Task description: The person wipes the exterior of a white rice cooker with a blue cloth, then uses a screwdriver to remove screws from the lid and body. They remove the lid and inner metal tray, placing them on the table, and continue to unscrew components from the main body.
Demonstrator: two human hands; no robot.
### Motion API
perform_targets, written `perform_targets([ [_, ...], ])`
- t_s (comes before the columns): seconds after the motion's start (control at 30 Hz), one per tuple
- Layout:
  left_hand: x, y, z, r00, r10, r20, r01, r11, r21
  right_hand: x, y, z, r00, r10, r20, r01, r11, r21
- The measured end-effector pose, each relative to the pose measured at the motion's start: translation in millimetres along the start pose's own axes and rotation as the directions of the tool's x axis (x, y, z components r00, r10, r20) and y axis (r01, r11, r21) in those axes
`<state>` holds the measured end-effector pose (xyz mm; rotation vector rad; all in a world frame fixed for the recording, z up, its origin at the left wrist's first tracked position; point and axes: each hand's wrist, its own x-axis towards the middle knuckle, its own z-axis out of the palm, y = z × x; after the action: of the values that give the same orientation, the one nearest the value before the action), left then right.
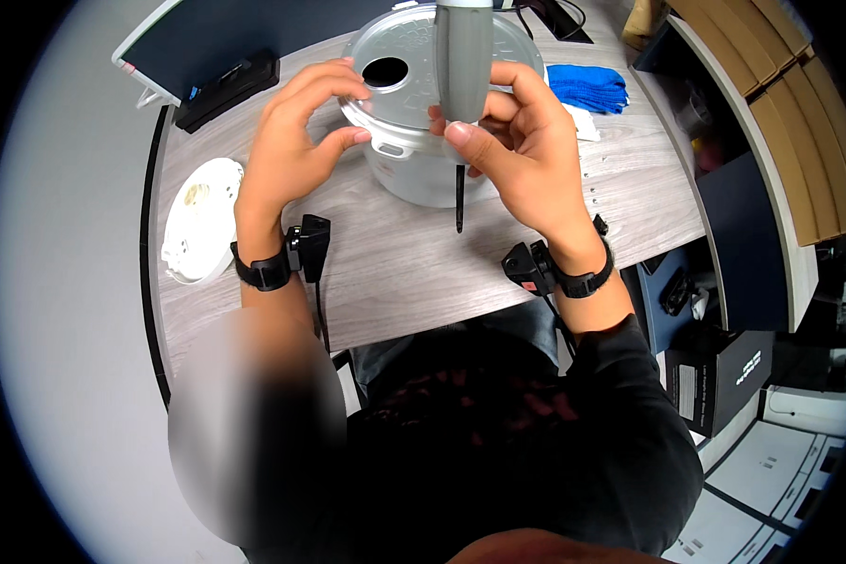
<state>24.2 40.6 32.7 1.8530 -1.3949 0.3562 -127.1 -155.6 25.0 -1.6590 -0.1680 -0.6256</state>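
A round silver pot-shaped housing [414, 174] stands on the desk, its flat top facing up with a dark round hole on the left. My left hand [296, 141] grips the housing's left rim, fingers on the top and thumb near a small slotted tab. In my right hand [531, 150] is a thick grey electric screwdriver [462, 66], held between thumb and fingers near its lower end. Its thin black bit points down in front of the housing, and the tip appears free of any screw. The upper end of the tool runs out of view.
A white round plastic cover [202, 221] lies at the desk's left. Behind it stand a monitor [221, 38] and a black case [227, 91]. A folded blue cloth [587, 87] sits right of the housing, with several small screws nearby. Cardboard boxes [799, 141] fill the right shelf.
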Motion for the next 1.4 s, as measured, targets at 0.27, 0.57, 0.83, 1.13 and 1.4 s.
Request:
perform_targets([
  [0.27,5.0,16.0,16.9,0.991,0.120,-0.057,-0.118,0.992,0.040,6.5,-1.2,-10.5,0.994,-0.053,-0.094,0.051,0.998,-0.029],
  [0.57,7.1,33.7,57.9,0.966,0.200,-0.162,-0.185,0.977,0.104,23.7,-13.5,-29.0,0.989,-0.109,-0.100,0.107,0.994,-0.027],
  [0.83,11.9,46.4,63.1,0.974,0.188,-0.123,-0.174,0.978,0.111,53.2,-15.4,-39.1,0.990,-0.110,-0.092,0.126,0.975,0.183],
  [1.13,30.6,61.4,54.8,1.000,-0.020,-0.011,0.016,0.961,-0.275,76.4,-27.1,-30.3,0.958,-0.245,-0.146,0.270,0.944,0.188],
  [1.4,30.8,56.8,59.7,0.997,-0.053,-0.056,0.035,0.958,-0.286,77.6,-29.4,-25.3,0.960,-0.250,-0.127,0.273,0.939,0.209],
])
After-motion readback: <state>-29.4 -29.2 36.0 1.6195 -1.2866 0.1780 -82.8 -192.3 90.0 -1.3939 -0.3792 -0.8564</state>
